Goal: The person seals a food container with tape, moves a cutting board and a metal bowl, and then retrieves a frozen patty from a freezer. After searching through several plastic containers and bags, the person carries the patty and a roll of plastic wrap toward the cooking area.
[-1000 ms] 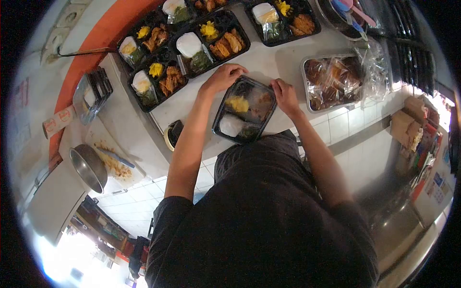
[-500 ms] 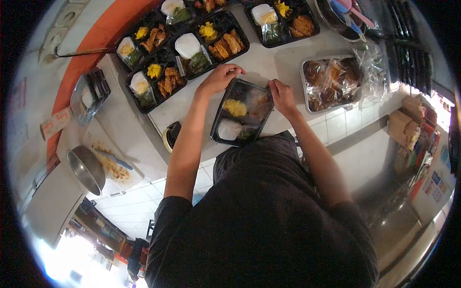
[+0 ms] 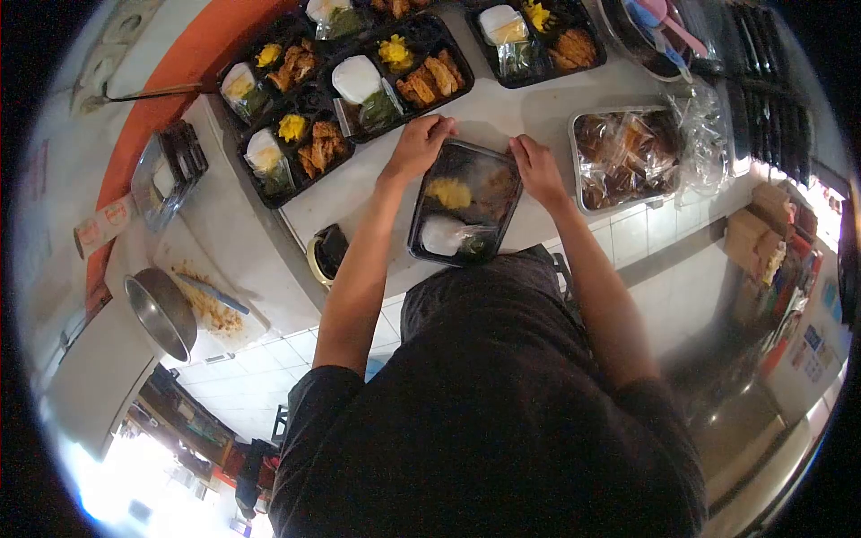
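Black meal box, clear lid on, flat at counter edge.

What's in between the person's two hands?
In the head view, a lidded black meal box lies between the left hand and right hand, both touching it.

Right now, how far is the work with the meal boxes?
Done: every black box on the counter already holds food. In hand: the left hand and right hand press on the far corners of the lidded meal box at the counter edge. Left: the open meal boxes behind it show no lids.
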Available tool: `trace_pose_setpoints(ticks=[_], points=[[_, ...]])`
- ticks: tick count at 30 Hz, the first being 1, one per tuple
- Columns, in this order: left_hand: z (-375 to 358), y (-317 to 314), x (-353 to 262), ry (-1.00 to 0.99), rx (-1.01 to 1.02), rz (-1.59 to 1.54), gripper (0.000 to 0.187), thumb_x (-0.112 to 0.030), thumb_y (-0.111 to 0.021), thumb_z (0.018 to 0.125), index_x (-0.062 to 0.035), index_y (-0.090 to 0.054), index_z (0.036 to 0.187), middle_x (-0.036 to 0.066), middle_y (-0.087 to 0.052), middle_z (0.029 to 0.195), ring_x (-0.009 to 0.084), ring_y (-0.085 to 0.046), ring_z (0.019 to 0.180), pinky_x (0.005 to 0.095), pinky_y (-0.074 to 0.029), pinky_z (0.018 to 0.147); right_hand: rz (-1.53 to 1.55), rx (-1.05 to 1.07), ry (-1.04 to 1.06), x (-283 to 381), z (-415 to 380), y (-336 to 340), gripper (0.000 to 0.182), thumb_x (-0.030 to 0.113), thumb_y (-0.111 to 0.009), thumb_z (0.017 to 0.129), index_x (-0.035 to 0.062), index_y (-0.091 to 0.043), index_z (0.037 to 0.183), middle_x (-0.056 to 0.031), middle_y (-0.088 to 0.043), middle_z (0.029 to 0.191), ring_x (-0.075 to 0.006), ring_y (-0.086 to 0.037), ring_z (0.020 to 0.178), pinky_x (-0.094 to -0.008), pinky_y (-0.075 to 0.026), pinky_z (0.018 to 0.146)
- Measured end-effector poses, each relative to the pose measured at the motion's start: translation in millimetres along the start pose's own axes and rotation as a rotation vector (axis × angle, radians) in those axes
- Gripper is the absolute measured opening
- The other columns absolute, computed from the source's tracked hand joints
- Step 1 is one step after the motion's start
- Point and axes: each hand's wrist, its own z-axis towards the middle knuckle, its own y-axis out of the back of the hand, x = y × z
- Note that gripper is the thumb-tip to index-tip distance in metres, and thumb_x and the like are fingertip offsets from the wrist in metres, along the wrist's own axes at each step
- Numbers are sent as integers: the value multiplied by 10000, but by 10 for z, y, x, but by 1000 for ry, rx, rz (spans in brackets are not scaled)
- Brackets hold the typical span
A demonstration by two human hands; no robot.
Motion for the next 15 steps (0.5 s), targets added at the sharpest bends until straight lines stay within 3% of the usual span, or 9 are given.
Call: trace_pose_setpoints(ticks=[1, 5, 13, 15], points=[[-16, -16, 24, -1, 3, -1, 337, -268, -529, 1041, -3, -682, 899, 116, -677, 785, 211, -629, 706, 335, -477, 659, 61, 30, -95, 57, 20, 31, 249, 228, -540, 1014, 16, -578, 890, -263, -628, 803, -493, -600, 793, -553, -449, 652], [-69, 12, 77, -87, -23, 125, 284, -241, -519, 1042, -3, -665, 987, 174, -703, 882, 301, -681, 784, 391, -512, 711, 48, 35, -121, 100, 11, 31, 261, 237, -546, 1013, 11, -576, 885, -259, -636, 810, -481, -613, 809, -546, -459, 647], [-223, -17, -33, -134, -194, 217, 158, -150, -556, 1016, -28, -637, 1075, 194, -698, 872, 377, -678, 776, 417, -514, 686, 138, -198, -314, 62, -85, -104, 354, 290, -520, 1026, -8, -645, 880, -225, -675, 806, -447, -657, 800, -495, -502, 700], [-352, -53, -100, 75, -261, 265, 126, -119, -561, 1007, -30, -640, 1047, 179, -699, 843, 368, -679, 734, 424, -513, 669, 74, -232, -329, 31, -183, -155, 372, 301, -509, 1029, -7, -646, 872, -221, -682, 818, -438, -663, 806, -495, -500, 714]])
